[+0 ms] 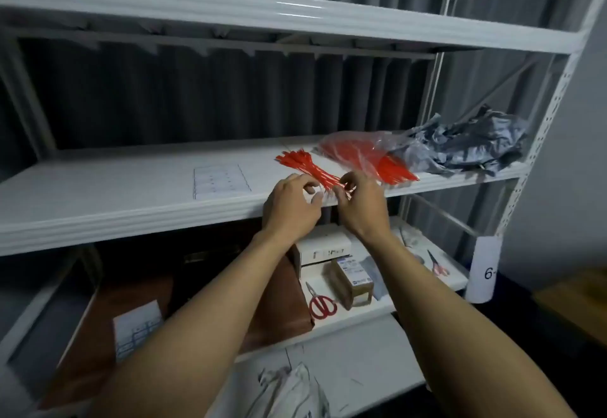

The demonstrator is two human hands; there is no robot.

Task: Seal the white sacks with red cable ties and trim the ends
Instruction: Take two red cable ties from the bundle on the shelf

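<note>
A loose bundle of red cable ties (303, 166) lies on the middle shelf (131, 187) of a white rack. My right hand (361, 204) pinches the near end of that bundle with its fingertips. My left hand (292, 207) is beside it, fingers curled at the same end, touching the ties. Behind them lies a clear plastic bag of more red cable ties (368, 158). Red-handled scissors (320, 302) rest on the lower shelf. A white sack (292, 391) sits crumpled at the bottom, between my forearms.
A crumpled grey plastic bag (469, 148) lies at the shelf's right end. A printed sheet (220, 177) lies flat on the middle shelf. The lower shelf holds cardboard boxes (351, 281), a brown bag (279, 306) and smaller scissors (438, 265). The rack's upright (538, 141) stands right.
</note>
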